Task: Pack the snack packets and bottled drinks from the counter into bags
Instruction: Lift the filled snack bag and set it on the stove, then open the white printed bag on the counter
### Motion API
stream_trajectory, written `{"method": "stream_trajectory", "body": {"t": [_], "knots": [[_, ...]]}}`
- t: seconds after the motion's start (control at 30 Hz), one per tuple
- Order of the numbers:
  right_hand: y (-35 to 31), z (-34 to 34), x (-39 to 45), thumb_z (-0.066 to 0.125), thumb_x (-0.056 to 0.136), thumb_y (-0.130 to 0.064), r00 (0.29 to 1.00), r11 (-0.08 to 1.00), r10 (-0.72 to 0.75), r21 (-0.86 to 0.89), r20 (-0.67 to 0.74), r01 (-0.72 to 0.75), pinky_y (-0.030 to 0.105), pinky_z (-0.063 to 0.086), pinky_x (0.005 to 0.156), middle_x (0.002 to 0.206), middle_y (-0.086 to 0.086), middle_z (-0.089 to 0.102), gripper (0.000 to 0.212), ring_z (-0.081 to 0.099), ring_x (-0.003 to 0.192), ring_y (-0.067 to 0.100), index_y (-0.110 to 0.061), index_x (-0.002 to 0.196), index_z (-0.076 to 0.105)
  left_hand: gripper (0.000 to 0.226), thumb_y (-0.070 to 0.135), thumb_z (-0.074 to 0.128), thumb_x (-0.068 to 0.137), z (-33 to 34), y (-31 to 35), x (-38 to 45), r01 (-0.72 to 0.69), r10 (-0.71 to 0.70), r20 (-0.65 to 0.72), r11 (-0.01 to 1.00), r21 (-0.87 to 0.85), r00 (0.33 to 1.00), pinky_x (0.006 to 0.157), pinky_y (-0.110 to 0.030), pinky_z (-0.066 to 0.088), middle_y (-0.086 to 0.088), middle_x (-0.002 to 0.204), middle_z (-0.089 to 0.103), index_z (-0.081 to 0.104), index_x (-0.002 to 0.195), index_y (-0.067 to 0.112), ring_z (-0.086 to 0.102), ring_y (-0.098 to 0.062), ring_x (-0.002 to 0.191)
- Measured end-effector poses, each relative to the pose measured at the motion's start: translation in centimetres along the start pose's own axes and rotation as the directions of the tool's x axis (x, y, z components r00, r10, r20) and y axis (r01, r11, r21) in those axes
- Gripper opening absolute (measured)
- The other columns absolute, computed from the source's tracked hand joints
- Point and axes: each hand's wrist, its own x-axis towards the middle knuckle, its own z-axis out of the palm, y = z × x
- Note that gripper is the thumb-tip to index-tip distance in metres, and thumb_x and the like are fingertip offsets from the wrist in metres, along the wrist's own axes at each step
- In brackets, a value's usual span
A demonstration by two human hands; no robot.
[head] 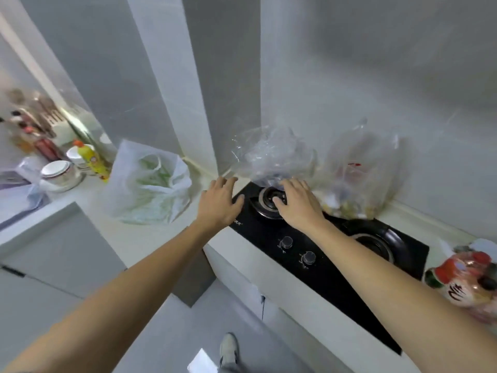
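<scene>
Both open hands (219, 203) (297, 203) reach toward clear bag (271, 154); labels unreadable.

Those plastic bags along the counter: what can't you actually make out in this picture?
Head view only:
- Clear bag behind the left burner: crumpled film blurs whatever is inside.
- Bag against the wall: contents show only as red and yellow smears through plastic.
- White bag: green shapes inside, not identifiable.
- Snack packets at the right edge: cut off by the frame.
- Right hand: its fingers hide where they meet the clear bag.
</scene>
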Motion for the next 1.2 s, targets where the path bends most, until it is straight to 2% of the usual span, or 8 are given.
{"method": "stream_trajectory", "body": {"t": [0.4,0.57,0.7,0.8,0.9,1.0,1.13,1.2], "knots": [[-17.0,14.5,10.9,0.053,0.103,-0.042,0.944,0.979,-0.201,0.012,0.263,0.205,0.045,0.046,0.103,0.147,0.003,0.047,0.053,0.038,0.137,0.026,-0.016,0.148,0.043,0.057,0.046,0.047,0.098,-1.3,-24.9,-2.2,0.302,-0.303,0.039,0.952,0.044,0.952,0.099,-0.049,0.045,-0.007,0.141,0.048,0.039,0.149,0.021,0.045,-0.032,0.129],[-22.4,22.1,18.7,0.052,0.103,-0.038,0.922,0.987,-0.154,0.013,0.356,0.16,0.043,0.047,0.101,0.15,0.004,0.045,0.052,0.037,0.138,0.025,-0.015,0.148,0.042,0.057,0.039,0.055,0.093,-1.0,-34.3,3.6,0.201,-0.202,0.004,0.975,0.097,0.979,0.098,-0.047,0.047,-0.008,0.146,0.046,0.045,0.144,0.014,0.041,-0.032,0.133],[-25.4,26.9,24.9,0.053,0.104,-0.036,0.931,0.994,-0.101,0.073,0.349,0.08,0.046,0.038,0.115,0.161,0.005,0.037,0.059,0.029,0.149,0.025,-0.014,0.156,0.036,0.066,0.035,0.054,0.091,-1.1,-39.4,10.6,-0.001,0.003,-0.013,0.978,0.208,1.0,0.117,-0.05,0.034,-0.015,0.159,0.037,0.04,0.151,0.01,0.03,-0.037,0.148],[-26.3,30.0,28.1,0.049,0.107,-0.034,0.928,0.996,-0.076,0.071,0.365,0.053,0.045,0.035,0.118,0.163,0.008,0.036,0.057,0.027,0.153,0.026,-0.012,0.157,0.033,0.067,0.034,0.055,0.091,-0.6,-41.9,15.3,-0.09,0.08,0.046,0.955,0.282,0.996,0.121,-0.05,0.027,-0.013,0.161,0.036,0.039,0.153,0.014,0.028,-0.035,0.15],[-25.7,32.8,29.6,0.043,0.109,-0.039,0.863,1.0,-0.016,0.009,0.505,0.014,0.048,0.039,0.114,0.161,0.009,0.039,0.059,0.034,0.149,0.03,-0.015,0.16,0.028,0.06,0.036,0.052,0.092,0.1,-43.9,17.8,-0.089,0.031,0.167,0.931,0.355,0.986,0.109,-0.047,0.035,-0.008,0.148,0.049,0.041,0.148,0.019,0.04,-0.032,0.137],[-24.7,35.1,29.3,0.038,0.108,-0.045,0.799,0.987,0.046,-0.15,0.6,0.056,0.046,0.048,0.098,0.142,0.009,0.056,0.052,0.048,0.132,0.034,-0.015,0.149,0.042,0.041,0.04,0.046,0.095,1.3,-45.5,18.2,-0.086,-0.039,0.268,0.894,0.439,0.963,0.094,-0.044,0.035,-0.004,0.121,0.063,0.054,0.13,0.02,0.046,-0.029,0.118],[-23.8,36.2,27.8,0.045,0.103,-0.052,0.797,0.968,0.105,-0.245,0.595,0.055,0.044,0.047,0.09,0.136,0.008,0.056,0.052,0.048,0.126,0.034,-0.017,0.143,0.045,0.025,0.033,0.047,0.096,3.2,-46.9,16.7,-0.082,-0.079,0.333,0.893,0.443,0.94,0.088,-0.041,0.034,-0.001,0.098,0.07,0.059,0.113,0.018,0.056,-0.026,0.092],[-23.0,36.0,27.1,0.049,0.1,-0.055,0.807,0.965,0.124,-0.258,0.578,0.036,0.042,0.044,0.086,0.136,0.007,0.056,0.056,0.049,0.125,0.032,-0.018,0.143,0.044,0.021,0.031,0.047,0.096,4.0,-47.0,15.8,-0.098,-0.063,0.345,0.897,0.43,0.936,0.081,-0.038,0.032,0.002,0.086,0.068,0.059,0.107,0.017,0.048,-0.024,0.074]]}}
